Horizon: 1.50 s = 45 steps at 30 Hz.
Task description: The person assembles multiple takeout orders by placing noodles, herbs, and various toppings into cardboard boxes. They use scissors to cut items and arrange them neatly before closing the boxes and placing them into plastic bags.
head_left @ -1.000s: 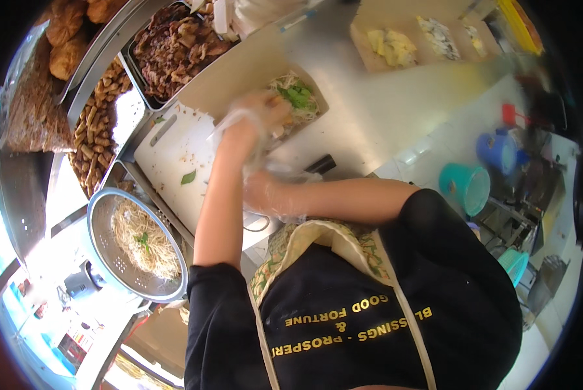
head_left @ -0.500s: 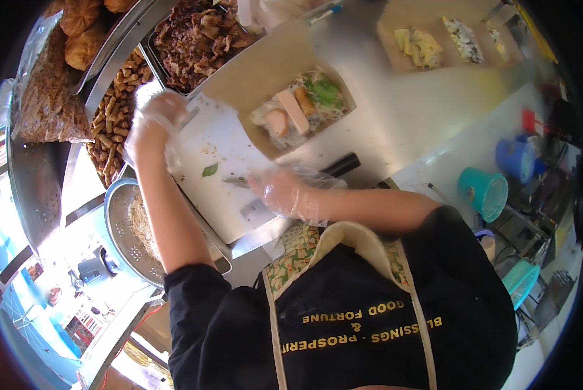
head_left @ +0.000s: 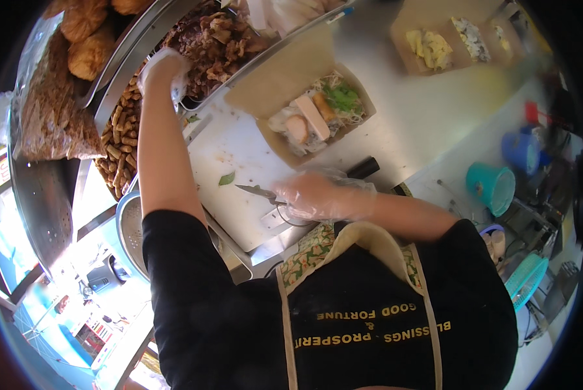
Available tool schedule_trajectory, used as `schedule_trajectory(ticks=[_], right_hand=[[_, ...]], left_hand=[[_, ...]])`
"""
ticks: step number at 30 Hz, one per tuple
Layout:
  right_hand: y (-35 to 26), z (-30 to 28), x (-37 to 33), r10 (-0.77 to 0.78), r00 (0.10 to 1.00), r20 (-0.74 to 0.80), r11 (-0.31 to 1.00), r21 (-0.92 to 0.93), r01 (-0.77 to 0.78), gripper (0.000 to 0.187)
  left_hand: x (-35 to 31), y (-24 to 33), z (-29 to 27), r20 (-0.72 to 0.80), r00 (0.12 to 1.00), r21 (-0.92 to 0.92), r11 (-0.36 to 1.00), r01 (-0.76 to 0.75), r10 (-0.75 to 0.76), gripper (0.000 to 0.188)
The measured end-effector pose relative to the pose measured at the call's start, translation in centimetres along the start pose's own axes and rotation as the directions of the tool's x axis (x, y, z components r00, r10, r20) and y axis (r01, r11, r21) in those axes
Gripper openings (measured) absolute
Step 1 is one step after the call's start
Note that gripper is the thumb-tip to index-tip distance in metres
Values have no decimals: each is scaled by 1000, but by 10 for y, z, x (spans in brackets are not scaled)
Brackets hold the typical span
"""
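My left hand [head_left: 164,68], in a thin clear glove, reaches over the edge of a metal tray of dark fried meat pieces [head_left: 220,36]; whether it grips a piece is hidden. My right hand [head_left: 317,195], also gloved, holds scissors [head_left: 255,191] whose blades point left over the white cutting board [head_left: 229,146]. An open brown cardboard box [head_left: 275,97] stands on the board's far side. It holds noodles, cut rolls and green leaves. A loose green leaf [head_left: 226,178] lies on the board.
A tray of finger-shaped fried pieces [head_left: 117,146] and bags of fried snacks [head_left: 51,110] sit at the left, above a metal strainer [head_left: 130,227]. Cardboard trays of food [head_left: 434,45] stand at the back right. A black handle [head_left: 363,168] and a teal cup [head_left: 493,185] are on the right.
My left hand has left the cardboard box, crossed the board's left edge and now reaches into the fried meat tray. My right hand stays over the board with the scissors.
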State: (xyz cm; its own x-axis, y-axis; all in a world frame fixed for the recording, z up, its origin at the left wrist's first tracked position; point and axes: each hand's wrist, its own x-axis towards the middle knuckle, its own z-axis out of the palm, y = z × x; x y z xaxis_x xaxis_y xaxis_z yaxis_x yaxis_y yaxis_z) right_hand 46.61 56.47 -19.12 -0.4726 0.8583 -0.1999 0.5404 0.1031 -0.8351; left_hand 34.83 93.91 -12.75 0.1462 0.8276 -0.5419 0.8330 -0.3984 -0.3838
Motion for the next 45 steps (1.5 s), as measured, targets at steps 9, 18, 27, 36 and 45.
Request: schedule_trajectory(ticks=[9,18,27,36,45], right_hand=[[8,-27,0,2,999,-38,967,255,8,39],[0,-45,7,46,999,-9,947,318,-40,37],[-10,-40,38,43,997,64,829,554,-71,34],[-8,-29,107,-28,971,239,160,960,-231,49],[-34,-64,166,76,991,114,-144,984,-102,71]], left_hand=[[69,-71,46,-298,730,-241,692,-681,615,41],[46,-24,21,-164,795,185,810,-557,584,52],[71,-11,38,-128,973,-523,820,-231,192,49],[60,-67,48,-423,864,-810,315,-495,273,26],[-30,-69,52,-467,879,-866,-246,-434,92,20]])
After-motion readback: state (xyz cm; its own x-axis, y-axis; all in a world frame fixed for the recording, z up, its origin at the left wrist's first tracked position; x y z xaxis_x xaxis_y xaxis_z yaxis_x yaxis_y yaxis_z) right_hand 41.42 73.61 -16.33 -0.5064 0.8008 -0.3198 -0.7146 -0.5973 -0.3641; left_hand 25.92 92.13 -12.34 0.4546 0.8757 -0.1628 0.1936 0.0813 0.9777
